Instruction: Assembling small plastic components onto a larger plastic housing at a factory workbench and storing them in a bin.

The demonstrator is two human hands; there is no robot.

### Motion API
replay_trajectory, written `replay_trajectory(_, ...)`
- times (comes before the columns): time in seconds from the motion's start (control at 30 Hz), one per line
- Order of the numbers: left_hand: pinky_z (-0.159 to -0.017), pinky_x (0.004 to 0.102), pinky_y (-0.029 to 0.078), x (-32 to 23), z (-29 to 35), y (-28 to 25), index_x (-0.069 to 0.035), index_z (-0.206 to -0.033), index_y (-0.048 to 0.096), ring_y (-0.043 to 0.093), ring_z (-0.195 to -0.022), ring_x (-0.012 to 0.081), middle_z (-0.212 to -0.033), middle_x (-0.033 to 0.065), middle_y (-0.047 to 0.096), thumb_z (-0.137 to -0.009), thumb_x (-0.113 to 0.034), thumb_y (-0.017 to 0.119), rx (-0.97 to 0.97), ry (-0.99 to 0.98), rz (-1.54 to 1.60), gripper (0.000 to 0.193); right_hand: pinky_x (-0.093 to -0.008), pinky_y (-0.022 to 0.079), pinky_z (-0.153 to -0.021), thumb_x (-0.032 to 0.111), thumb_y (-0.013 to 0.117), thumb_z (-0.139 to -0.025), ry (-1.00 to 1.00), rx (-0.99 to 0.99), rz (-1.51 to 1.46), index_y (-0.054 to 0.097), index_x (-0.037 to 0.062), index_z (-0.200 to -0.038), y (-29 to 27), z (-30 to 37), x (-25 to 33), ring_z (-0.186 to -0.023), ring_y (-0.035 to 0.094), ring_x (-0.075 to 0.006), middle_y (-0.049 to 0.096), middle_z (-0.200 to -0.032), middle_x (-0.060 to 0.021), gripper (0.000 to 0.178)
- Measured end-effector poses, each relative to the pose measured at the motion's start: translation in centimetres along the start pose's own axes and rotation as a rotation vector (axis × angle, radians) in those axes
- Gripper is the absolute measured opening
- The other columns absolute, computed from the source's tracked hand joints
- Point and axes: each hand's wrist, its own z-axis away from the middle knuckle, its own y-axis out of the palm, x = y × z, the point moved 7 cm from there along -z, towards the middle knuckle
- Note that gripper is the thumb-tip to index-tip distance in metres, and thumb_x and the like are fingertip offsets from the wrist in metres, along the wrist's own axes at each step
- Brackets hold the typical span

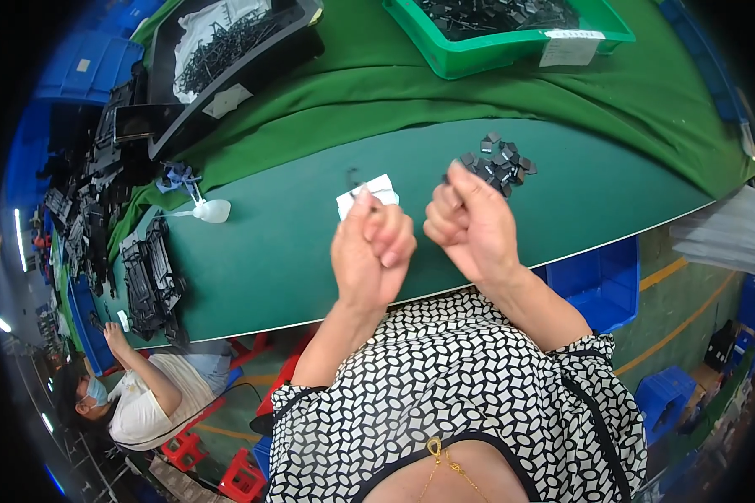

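Observation:
My left hand is raised over the green table, its fingers closed in a pinch. A thin, curved black part, smeared by motion, sticks up from its fingertips. Just behind that hand a folded white paper lies on the tabletop. My right hand is level with the left and apart from it, fingers curled and thumb pressed to the index finger. A small dark piece shows at its tip; its kind is too small to tell. Beyond the right hand lies a pile of small black plastic pieces.
At the back stand a black bin of thin black parts and a green bin of black pieces. A white bottle and black plastic frames lie to the left. A masked co-worker sits at lower left.

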Motion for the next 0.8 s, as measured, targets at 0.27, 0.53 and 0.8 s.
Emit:
replay_trajectory(0.27, -0.038, 0.0233, 0.023, -4.8, -1.9, 1.3, -0.01, -0.058, 0.033, 0.028, -0.041, 0.0096, -0.049, -0.0002, 0.031, -0.094, -0.03, 0.039, -0.021, 0.123, -0.396, 0.042, -0.021, 0.03, -0.045, 0.017, 0.043, -0.088, -0.101, -0.05, 0.264, 0.054, 0.001, -0.077, -1.8, -0.6, 4.8, -0.05, 0.041, -0.0091, 0.05, -0.063, -0.0042, 0.022)
replay_trajectory(0.53, -0.041, 0.0211, 0.022, -14.7, -10.1, 3.7, -0.011, -0.063, 0.038, 0.029, -0.046, 0.0081, -0.054, -0.0024, 0.032, -0.092, -0.034, 0.043, 0.011, 0.231, -0.606, 0.037, -0.0235, 0.041, -0.07, 0.019, 0.038, -0.091, -0.483, -0.061, 0.853, 0.055, 0.0002, -0.08, -3.2, -1.6, 10.7, -0.072, 0.05, -0.0109, 0.055, -0.076, -0.0044, 0.028)
replay_trajectory(0.8, -0.05, 0.0211, 0.036, -22.3, -17.6, 2.1, -0.004, -0.09, 0.047, 0.043, -0.062, 0.0123, -0.072, 0.0022, 0.045, -0.09, -0.018, 0.043, 0.111, 0.137, -0.414, 0.014, -0.0306, 0.041, -0.08, 0.024, 0.033, -0.093, -0.597, -0.007, 0.716, 0.053, -0.0033, -0.099, -2.1, -1.2, 12.4, -0.081, 0.054, -0.0181, 0.057, -0.084, -0.0108, 0.034)
